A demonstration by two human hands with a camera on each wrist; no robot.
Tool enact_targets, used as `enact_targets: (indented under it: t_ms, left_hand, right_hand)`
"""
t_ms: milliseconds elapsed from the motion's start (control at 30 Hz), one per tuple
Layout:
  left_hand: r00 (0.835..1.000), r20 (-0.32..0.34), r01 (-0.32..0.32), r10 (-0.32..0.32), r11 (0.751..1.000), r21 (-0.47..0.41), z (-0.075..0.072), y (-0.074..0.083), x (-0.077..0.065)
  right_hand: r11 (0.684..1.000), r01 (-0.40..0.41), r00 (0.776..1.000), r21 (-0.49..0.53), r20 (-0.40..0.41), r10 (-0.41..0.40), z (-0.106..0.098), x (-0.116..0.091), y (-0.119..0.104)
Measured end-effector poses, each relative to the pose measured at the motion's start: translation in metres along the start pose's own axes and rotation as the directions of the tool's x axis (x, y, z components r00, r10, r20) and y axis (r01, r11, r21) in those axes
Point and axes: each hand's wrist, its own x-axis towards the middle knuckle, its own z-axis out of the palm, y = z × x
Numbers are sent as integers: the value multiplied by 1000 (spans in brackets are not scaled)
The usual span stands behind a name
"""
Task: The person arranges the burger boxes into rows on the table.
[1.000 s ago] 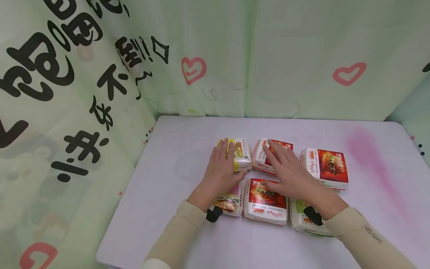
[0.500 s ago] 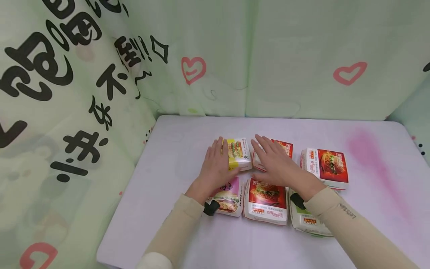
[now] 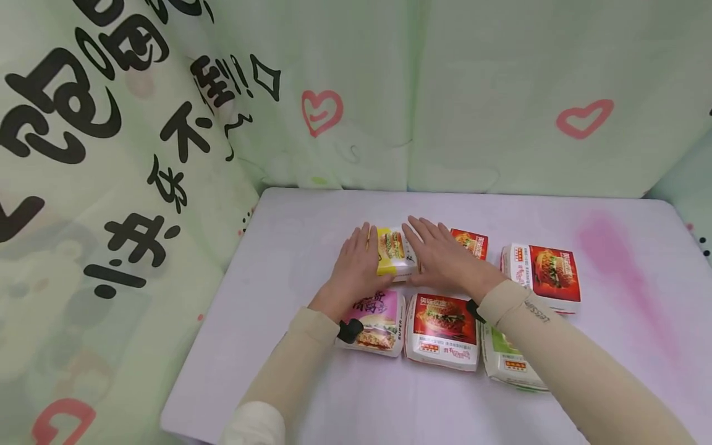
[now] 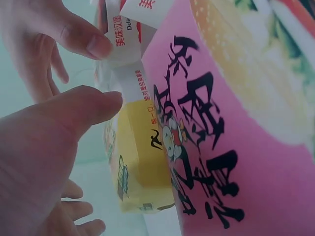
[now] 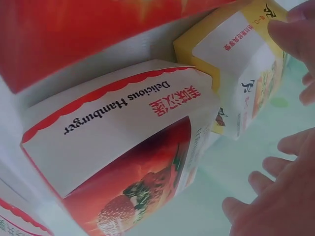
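Left hand (image 3: 356,266) and right hand (image 3: 442,259) reach forward over the table (image 3: 639,383), fingers extended and pointing toward its far edge, the two thumbs angled inward toward each other. Both are released, with no fingers curled round anything. Between them, at the left end of the far row, lies a yellow-and-white box (image 3: 392,250); the left hand overlaps its left part in the head view, while the right hand lies across its right edge. Whether any fingertip actually touches the box cannot be told.

Under the right hand sits a red-and-white burger box (image 3: 471,242), mostly hidden, just beside the yellow-and-white one. Farther right, near but apart, is another red box (image 3: 542,275). Across the near row lie a pink box (image 3: 384,309), a middle red box (image 3: 442,330) and a green-and-white box (image 3: 503,361), side by side. A black wrist device (image 3: 349,331) blocks part of the pink box, and the right sleeve (image 3: 578,352) crosses over the green-and-white box. Behind the table hangs a pale green curtain (image 3: 478,80) bearing red hearts.
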Motion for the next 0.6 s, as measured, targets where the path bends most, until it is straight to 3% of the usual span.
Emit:
enact_targets:
  t_ms: [267, 600]
  left_hand:
    - [997, 76, 4, -7, 999, 36, -1, -1, 5]
    - [994, 110, -2, -6, 997, 79, 3, -2, 4]
  right_hand:
    - [1000, -21, 999, 21, 41, 21, 1, 18, 0]
    - [997, -58, 994, 50, 93, 53, 9, 24, -1]
